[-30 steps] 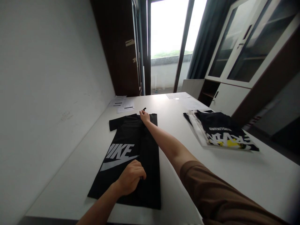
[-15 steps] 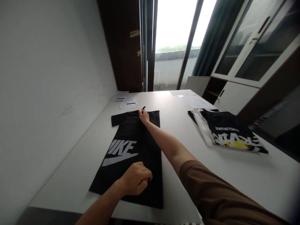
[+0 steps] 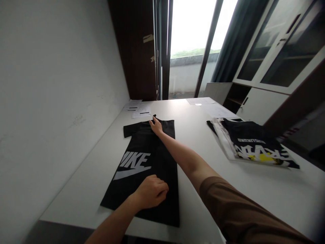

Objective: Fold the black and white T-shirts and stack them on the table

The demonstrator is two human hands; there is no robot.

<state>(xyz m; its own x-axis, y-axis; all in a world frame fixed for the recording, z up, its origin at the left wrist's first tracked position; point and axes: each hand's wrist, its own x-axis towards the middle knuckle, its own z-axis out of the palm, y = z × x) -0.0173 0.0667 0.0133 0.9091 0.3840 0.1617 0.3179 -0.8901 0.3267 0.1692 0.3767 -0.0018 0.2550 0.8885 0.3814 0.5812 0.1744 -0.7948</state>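
Observation:
A black T-shirt [image 3: 162, 159] with a grey NIKE print lies on the white table [image 3: 198, 142], folded lengthwise, with one short sleeve pointing left. My right hand [image 3: 156, 126] reaches to its far end and lies on the cloth at the collar, fingers apart and open. A small black bit of the collar sticks up just beyond the fingertips. Over the lower part of the shirt, my left hand [image 3: 151, 191] is closed with curled fingers. No cloth shows raised in it, and I cannot tell whether it presses on the shirt.
Folded shirts [image 3: 254, 139] in black and white lie stacked on the table's right side. Paper sheets [image 3: 142, 109] are at the far left, with more papers [image 3: 218, 110] at the far right. A wall [image 3: 63, 101] borders the left; cabinets [image 3: 269, 101] stand at right.
The fingers of my right hand have spread at the collar. My left hand stays closed over the lower shirt. The whole view has shifted slightly.

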